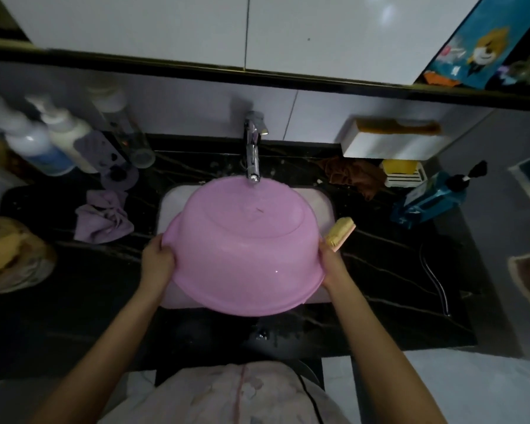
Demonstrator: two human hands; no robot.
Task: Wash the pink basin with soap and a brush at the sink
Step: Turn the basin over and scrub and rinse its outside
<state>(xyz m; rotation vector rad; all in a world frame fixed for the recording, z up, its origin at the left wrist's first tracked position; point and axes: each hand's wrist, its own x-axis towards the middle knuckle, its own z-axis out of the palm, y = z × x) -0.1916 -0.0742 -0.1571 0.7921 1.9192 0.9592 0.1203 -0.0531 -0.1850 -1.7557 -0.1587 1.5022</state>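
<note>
The pink basin (245,240) is turned upside down over the white sink (326,203), its base facing up under the chrome tap (253,151). My left hand (158,261) grips the basin's rim on the left side. At the right side my right hand (329,255) holds the rim, and a brush (340,234) with yellow bristles and a pink back sticks up from that hand. No water is seen running from the tap.
On the black counter (380,270) lie a purple cloth (101,218) at left, pump bottles (52,139) behind it, a brown cloth (358,175), a yellow soap in a white dish (403,172) and a blue bottle (429,197) at right. A white wall shelf (395,142) carries a comb.
</note>
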